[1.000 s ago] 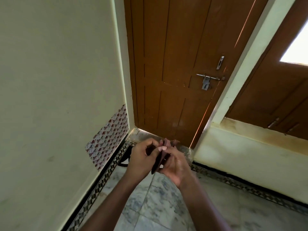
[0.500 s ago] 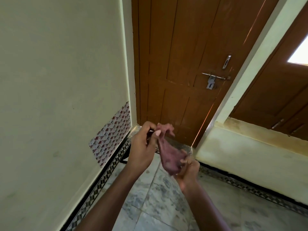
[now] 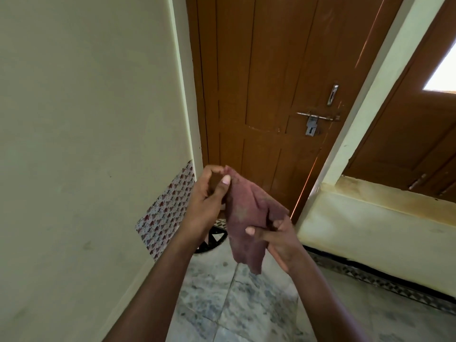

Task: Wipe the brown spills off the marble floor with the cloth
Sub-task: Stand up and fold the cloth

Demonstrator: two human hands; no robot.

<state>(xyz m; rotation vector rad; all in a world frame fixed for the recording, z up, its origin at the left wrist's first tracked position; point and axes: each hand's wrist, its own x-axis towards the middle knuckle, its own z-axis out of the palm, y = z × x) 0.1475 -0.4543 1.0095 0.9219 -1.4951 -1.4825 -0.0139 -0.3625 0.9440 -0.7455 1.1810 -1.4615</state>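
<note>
A dull maroon cloth (image 3: 244,218) hangs spread between both hands, well above the floor. My left hand (image 3: 207,201) pinches its upper corner between thumb and fingers. My right hand (image 3: 276,239) pinches the cloth's right edge lower down, thumb across the fabric. The loose bottom corner dangles below the right hand. Grey-veined marble floor (image 3: 246,307) lies beneath; no brown spill shows in the part of it that I can see.
A pale wall (image 3: 86,144) with a patterned patch (image 3: 167,213) stands close on the left. A shut brown door (image 3: 266,95) with a metal latch (image 3: 313,122) is ahead. A low cream ledge (image 3: 370,218) runs along the right. A dark patterned border (image 3: 214,239) edges the floor.
The cloth was bunched between both hands; now it has been pulled open, the left hand rising and the right hand dropping away from it.
</note>
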